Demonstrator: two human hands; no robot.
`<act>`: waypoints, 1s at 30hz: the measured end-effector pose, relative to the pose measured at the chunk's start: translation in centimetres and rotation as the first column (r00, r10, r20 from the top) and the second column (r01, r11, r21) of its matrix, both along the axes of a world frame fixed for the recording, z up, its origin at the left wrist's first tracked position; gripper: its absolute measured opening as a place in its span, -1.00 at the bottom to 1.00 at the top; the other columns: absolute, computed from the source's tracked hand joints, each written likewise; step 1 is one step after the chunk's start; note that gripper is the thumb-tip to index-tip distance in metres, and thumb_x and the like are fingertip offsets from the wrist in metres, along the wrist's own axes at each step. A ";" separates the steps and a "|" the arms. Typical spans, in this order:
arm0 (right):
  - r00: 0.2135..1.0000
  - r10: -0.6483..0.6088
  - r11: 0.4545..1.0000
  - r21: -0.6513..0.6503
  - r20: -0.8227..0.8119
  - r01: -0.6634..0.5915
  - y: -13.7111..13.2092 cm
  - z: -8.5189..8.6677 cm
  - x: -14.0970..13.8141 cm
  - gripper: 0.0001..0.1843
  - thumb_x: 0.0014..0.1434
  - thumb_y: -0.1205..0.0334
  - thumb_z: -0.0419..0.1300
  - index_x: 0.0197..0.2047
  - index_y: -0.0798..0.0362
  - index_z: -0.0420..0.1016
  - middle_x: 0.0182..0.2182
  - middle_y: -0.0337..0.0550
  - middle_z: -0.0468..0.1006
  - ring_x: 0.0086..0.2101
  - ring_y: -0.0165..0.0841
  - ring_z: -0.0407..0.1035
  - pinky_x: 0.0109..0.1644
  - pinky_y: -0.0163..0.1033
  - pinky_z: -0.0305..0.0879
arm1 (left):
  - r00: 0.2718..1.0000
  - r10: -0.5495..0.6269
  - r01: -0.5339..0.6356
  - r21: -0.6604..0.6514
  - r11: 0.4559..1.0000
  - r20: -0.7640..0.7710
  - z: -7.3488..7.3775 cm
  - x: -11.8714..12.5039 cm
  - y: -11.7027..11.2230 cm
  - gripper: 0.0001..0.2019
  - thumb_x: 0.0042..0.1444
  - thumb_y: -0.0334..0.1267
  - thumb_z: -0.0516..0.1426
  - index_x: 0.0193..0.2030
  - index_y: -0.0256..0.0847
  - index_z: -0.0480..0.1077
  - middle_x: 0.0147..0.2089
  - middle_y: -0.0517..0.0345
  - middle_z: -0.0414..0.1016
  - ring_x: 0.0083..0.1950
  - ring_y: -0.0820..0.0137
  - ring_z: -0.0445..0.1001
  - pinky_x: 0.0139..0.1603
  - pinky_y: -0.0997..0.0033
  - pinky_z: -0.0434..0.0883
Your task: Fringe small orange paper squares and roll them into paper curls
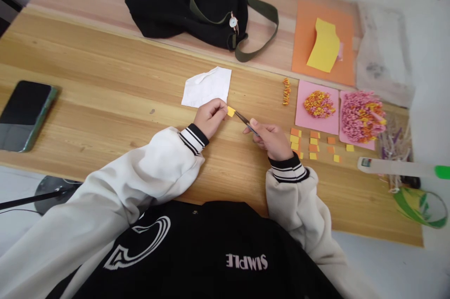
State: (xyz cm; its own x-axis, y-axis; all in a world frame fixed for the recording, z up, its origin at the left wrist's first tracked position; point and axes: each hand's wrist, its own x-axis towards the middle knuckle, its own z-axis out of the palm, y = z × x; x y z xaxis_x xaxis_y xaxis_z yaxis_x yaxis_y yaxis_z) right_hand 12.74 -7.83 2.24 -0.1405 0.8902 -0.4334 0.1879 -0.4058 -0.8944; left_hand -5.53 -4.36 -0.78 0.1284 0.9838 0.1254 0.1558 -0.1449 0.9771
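Observation:
Between the thumb and fingers of my left hand [212, 118] is a small yellow paper piece [231, 111]. My right hand [272, 138] is closed around scissors [242, 117] with dark blades, whose tips meet the right edge of that paper. Most of the scissors' handle is hidden by my fingers. Just behind my left hand lies a creased white paper sheet [207, 87]. To the right of my right hand, small orange and yellow paper squares [314, 142] are laid out in short columns on the wooden table.
Pink sheets carry a mixed pile of small curled pieces [319, 104] and a larger pink pile [362, 116]. A row of orange curls [286, 92] lies nearby. Behind are orange paper [302, 32], yellow paper [323, 46] and a black bag [183, 8]. A phone [26, 114] lies left.

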 end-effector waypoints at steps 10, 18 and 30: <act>0.999 -0.007 0.999 -0.033 -0.038 0.006 0.0 0.3 0.0 -0.36 -0.12 -0.36 0.17 -0.50 0.16 0.50 -0.74 -0.40 -0.02 -0.68 -0.60 -0.19 -0.58 -0.30 -0.29 | 1.000 -0.006 0.006 -0.012 1.000 0.004 -0.2 0.0 0.1 -0.88 0.03 -0.37 0.01 -0.51 -0.20 0.24 -0.59 0.29 0.24 -0.52 0.49 0.22 -0.41 0.42 0.23; 0.999 0.027 0.999 -0.030 -0.025 -0.028 0.0 0.3 0.0 -0.36 -0.09 -0.35 0.16 -0.49 0.17 0.51 -0.74 -0.40 -0.02 -0.68 -0.61 -0.18 -0.58 -0.30 -0.31 | 1.000 -0.009 0.009 0.001 1.000 0.022 -0.1 0.0 0.1 -0.88 0.01 -0.37 0.01 -0.52 -0.21 0.24 -0.60 0.30 0.24 -0.53 0.51 0.22 -0.41 0.44 0.23; 0.998 0.063 0.998 0.016 -0.016 -0.063 0.0 -0.3 0.2 -0.39 -0.04 -0.31 0.16 -0.48 0.17 0.53 -0.72 -0.39 -0.01 -0.66 -0.60 -0.15 -0.55 -0.31 -0.23 | 0.999 -0.007 0.008 0.011 1.000 -0.034 -0.2 0.0 0.1 -0.88 0.00 -0.30 0.05 -0.52 -0.24 0.26 -0.58 0.27 0.25 -0.52 0.51 0.21 -0.45 0.46 0.19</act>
State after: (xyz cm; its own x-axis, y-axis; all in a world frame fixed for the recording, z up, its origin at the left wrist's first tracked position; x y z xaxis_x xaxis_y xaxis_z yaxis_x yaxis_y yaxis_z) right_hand 12.94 -7.86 1.91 -0.2033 0.8861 -0.4164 0.1975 -0.3795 -0.9039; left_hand -5.56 -4.25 -0.94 0.1401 0.9813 0.1319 0.1876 -0.1571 0.9696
